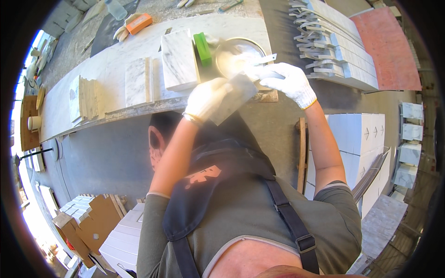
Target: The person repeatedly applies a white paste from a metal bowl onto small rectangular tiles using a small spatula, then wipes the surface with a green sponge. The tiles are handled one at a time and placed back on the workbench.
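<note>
My left hand (206, 99), in a white knitted glove, is closed on the edge of a grey-white marble tile (237, 96), which is tilted in front of my apron. Just right of the tile, my right hand (289, 83), also gloved, has its fingers pinched together; what they hold is blurred and partly hidden. Beyond both hands stands a round pan (265, 50) with whitish matter in it. A flat pale tool (266, 59) with a hole in its end juts over the pan's right rim. Left of the pan are a green block (202, 48) and a veined marble slab stack (178, 60).
More marble tiles (138, 82) stand along the bench (111, 99). An orange block (139, 23), a glove and a plastic bottle (116, 9) lie farther back. Strapped white slabs (350, 51) stand at far right, white boxes (354, 134) beside my right arm.
</note>
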A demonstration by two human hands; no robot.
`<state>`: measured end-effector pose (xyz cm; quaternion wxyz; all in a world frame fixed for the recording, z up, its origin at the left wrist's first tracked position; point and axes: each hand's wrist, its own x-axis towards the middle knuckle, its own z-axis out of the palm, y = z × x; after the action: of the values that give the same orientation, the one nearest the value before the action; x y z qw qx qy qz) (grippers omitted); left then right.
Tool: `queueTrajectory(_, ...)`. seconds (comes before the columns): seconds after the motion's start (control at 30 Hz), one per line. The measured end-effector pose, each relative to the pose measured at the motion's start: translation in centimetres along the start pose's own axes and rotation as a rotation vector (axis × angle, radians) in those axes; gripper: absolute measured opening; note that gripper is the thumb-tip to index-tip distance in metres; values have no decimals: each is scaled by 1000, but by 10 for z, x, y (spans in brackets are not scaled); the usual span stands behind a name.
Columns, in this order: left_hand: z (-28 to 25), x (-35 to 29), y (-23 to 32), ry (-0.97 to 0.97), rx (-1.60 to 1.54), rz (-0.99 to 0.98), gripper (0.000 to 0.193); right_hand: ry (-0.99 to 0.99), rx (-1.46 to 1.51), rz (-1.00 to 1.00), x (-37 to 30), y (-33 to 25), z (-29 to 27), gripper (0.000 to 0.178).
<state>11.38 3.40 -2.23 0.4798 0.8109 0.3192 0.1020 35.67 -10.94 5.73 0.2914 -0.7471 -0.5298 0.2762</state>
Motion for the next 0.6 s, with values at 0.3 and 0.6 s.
queueTrajectory(0.3, 0, 1, -2, -1, 5, 16, 43, -2, -76, -29, 6, -6, 1, 27)
queueTrajectory(0.6, -3, 2, -2, -24, -27, -28, 45, -5, -152, -61, 10, -4, 2, 33)
